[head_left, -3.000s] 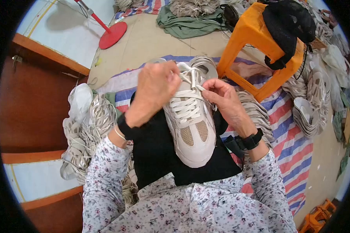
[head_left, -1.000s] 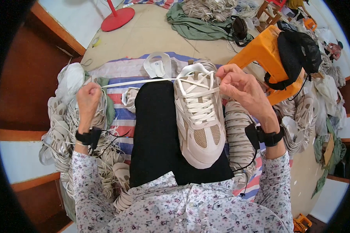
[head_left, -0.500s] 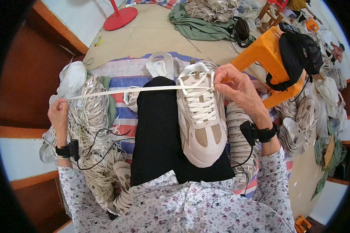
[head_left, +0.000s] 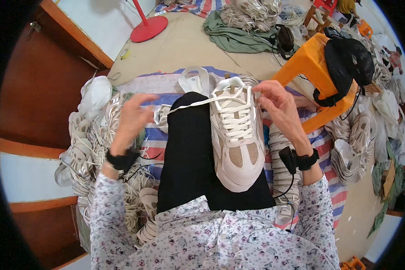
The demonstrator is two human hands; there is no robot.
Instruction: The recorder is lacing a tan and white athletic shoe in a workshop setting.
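A beige and white sneaker [head_left: 236, 168] rests on the black cloth [head_left: 184, 153] over my lap, toe toward me, its white laces [head_left: 236, 121] crossed through the eyelets. One loose white lace end [head_left: 191, 105] trails left from the top of the shoe across the cloth. My left hand [head_left: 134, 118] is left of the cloth, blurred by motion, its fingers stretched out and apart from the lace. Beside the shoe's right collar is my right hand [head_left: 281, 105], with thumb and forefinger slightly apart and no lace seen between them.
Stacked shoe uppers [head_left: 283, 171] lie right of my lap, with bundles of laces and uppers [head_left: 105, 121] at left. An orange stool [head_left: 308, 67] bearing a black bag [head_left: 348, 63] stands at right. A striped sheet [head_left: 153, 99] covers the floor. Farther off is a red round base [head_left: 149, 29].
My left hand has let go of the lace and moved right toward the shoe; the taut lace is now slack. My right hand has loosened its pinch beside the shoe. The view has shifted slightly.
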